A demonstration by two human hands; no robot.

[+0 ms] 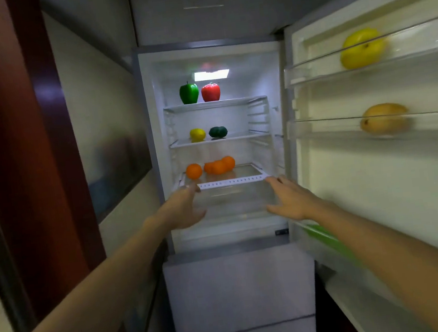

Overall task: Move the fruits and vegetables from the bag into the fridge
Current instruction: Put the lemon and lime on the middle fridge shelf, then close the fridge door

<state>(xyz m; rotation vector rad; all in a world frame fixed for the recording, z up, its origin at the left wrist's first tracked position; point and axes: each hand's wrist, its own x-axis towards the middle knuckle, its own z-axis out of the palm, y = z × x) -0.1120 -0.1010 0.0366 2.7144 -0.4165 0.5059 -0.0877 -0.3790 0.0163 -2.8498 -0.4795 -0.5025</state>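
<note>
The fridge (154,146) stands open and lit. A green pepper (189,93) and a red pepper (211,92) sit on the top shelf. A lemon (197,134) and a dark green vegetable (218,132) lie on the middle shelf. Several oranges (219,165) rest on the lowest shelf (231,182). My left hand (182,211) reaches to that shelf's front left corner, fingers relaxed, holding nothing. My right hand (290,198) is spread open near the shelf's front right corner. The bag is out of view.
The fridge door (380,187) swings open to the right; its racks hold a yellow fruit (362,49), a mango (384,119) and a green item (329,240) low down. A dark red panel (19,162) stands at the left. Closed drawers (242,295) sit below.
</note>
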